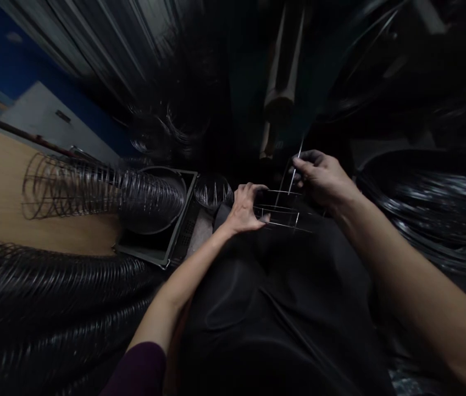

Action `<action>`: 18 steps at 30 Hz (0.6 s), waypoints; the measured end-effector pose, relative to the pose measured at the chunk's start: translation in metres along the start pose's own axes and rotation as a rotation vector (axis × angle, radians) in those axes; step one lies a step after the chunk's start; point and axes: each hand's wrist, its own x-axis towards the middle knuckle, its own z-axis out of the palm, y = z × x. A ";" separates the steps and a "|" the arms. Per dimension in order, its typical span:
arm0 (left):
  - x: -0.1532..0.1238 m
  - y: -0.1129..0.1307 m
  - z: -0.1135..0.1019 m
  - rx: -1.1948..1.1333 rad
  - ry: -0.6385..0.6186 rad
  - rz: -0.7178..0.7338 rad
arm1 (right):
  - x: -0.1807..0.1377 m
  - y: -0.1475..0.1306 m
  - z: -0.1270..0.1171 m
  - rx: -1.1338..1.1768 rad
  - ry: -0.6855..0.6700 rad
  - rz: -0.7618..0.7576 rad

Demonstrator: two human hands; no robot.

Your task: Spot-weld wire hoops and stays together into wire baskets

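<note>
My left hand (246, 210) grips the left side of a thin wire frame (284, 224), thumb below and fingers above. The frame has long wires with short crosspieces, and it lies just over my dark-clad lap. To its right, my right hand (319, 175) pinches a thin straight metal rod (294, 170) between thumb and fingers. The rod slants, its lower end near the frame's upper wire; I cannot tell whether they touch. Above the hands hangs a dark machine with a pale cylindrical arm (280, 91).
On the left, a wire coil cage (101, 187) lies over a grey crate (175, 231). Stacks of wire rings (51, 286) fill the lower left. A round wire bundle (213, 191) sits beside the crate. More shiny coiled wire (431, 203) lies at the right.
</note>
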 end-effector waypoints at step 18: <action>0.042 -0.036 -0.022 -0.094 0.193 0.147 | 0.046 -0.027 0.039 0.017 -0.014 0.004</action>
